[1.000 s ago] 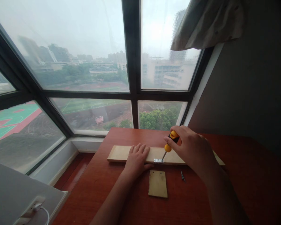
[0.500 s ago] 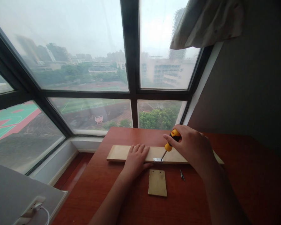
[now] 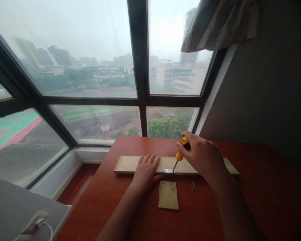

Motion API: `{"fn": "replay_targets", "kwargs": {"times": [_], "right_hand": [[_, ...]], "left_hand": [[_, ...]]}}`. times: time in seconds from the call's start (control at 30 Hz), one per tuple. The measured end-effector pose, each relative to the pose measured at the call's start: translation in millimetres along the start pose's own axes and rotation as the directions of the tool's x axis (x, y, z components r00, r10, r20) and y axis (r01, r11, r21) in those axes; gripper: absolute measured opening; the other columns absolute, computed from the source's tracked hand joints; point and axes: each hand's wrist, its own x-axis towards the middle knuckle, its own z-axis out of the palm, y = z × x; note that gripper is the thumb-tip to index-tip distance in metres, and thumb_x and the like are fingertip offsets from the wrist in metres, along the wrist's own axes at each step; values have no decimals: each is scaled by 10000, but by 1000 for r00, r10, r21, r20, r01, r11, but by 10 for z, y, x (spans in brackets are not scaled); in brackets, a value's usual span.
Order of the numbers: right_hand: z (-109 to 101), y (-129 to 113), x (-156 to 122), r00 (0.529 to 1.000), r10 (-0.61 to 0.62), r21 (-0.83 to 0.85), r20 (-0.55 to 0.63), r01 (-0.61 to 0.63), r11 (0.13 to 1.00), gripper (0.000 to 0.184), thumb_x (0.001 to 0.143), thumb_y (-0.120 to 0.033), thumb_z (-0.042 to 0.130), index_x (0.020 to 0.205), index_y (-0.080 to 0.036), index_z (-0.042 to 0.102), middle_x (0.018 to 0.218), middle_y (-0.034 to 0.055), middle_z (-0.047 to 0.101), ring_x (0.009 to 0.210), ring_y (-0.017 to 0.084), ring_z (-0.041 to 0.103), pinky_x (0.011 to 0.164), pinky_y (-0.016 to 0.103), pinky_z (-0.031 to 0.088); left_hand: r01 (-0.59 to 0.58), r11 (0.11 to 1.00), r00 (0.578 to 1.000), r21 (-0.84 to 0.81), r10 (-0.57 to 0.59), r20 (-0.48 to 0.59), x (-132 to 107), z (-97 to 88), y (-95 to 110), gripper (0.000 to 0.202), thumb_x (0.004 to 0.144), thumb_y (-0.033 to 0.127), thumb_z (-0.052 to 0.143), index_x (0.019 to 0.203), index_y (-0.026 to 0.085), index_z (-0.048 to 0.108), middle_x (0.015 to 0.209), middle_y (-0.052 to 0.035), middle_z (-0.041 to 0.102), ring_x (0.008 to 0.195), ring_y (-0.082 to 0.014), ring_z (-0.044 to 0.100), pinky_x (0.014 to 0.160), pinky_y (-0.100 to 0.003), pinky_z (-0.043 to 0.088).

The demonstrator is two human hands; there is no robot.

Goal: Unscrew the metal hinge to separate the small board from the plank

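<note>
A long pale wooden board [image 3: 126, 164] lies crosswise on the reddish-brown table. My left hand [image 3: 145, 170] rests on it with the fingers stretched over its top and the thumb along the near edge. A small silver metal hinge or bracket [image 3: 169, 171] sits at the board's near edge, just right of that thumb. My right hand [image 3: 203, 154] is closed around the yellow and black handle of a screwdriver [image 3: 179, 156]. The screwdriver leans to the right, its tip at the right end of the metal piece. My right hand and forearm hide part of the board.
A small wooden plate [image 3: 168, 195] with two holes lies in front of the board. To its right are a few loose screws [image 3: 195, 186]. The table [image 3: 110, 207] stands against large windows [image 3: 90, 67]. A plugged-in white cable [image 3: 48, 226] is at lower left.
My right hand and the screwdriver handle have shifted slightly left and the grip has turned a little. The tip stays on the metal piece. My left hand keeps its place on the board.
</note>
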Motion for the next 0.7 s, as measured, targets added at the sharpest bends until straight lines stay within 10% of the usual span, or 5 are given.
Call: {"fn": "replay_targets", "kwargs": {"times": [0.53,0.7], "right_hand": [[28,47,-24,990,-141,254,-16,141,957,389,812,-203,502,1199,-229,528,1154,43,644,999,211,621,777,316,444],[-8,-12,-38,997,-74,179,-1,73,981,211,876,-380,502,1020,-247,581,1037,27,672,889,225,643,662,316,422]], "left_hand": [[-6,1000,1000,10,6,-11,1,1,-5,703,756,527,673,1360,259,433,1377,-107,495,1275,-321,401,1093,-487,254],[-3,1000,1000,10,3,-10,-1,3,-1,713,745,539,679,1351,250,438,1364,-103,499,1266,-317,404,1091,-483,258]]}}
